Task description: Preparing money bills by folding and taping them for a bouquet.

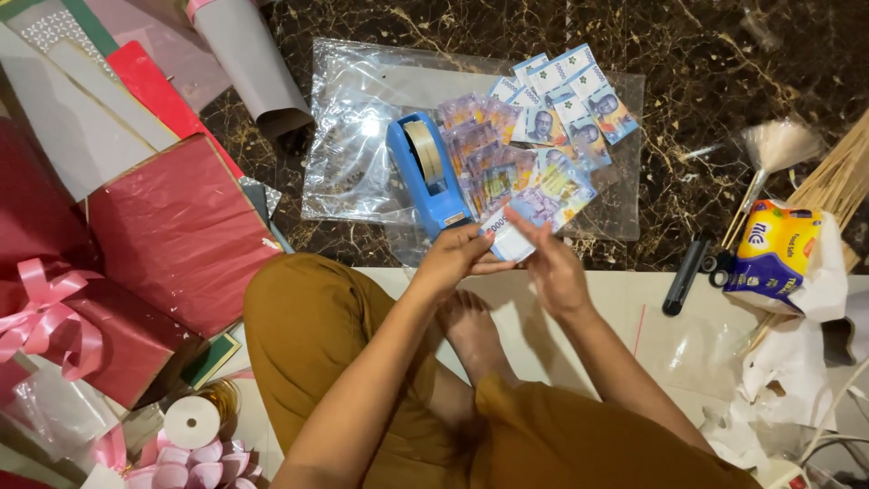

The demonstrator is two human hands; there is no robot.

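Banknotes (pixel 529 149) in purple and blue lie fanned out on a clear plastic sheet (pixel 362 136) on the dark marble floor. My left hand (pixel 460 255) and my right hand (pixel 550 264) meet at the near edge of the pile, both pinching one banknote (pixel 511 237) there. A blue tape dispenser (pixel 425 172) with a roll of clear tape stands just left of the notes, close to my left hand. My knees in mustard trousers and a bare foot show below the hands.
Red wrapped sheets (pixel 176 226) and a pink ribbon (pixel 45 312) lie at the left, a grey paper roll (pixel 253 63) at the back. A black marker (pixel 683 276), a yellow packet (pixel 778 254) and bamboo sticks (pixel 837 177) sit at the right. A white ribbon spool (pixel 192 421) lies near my knee.
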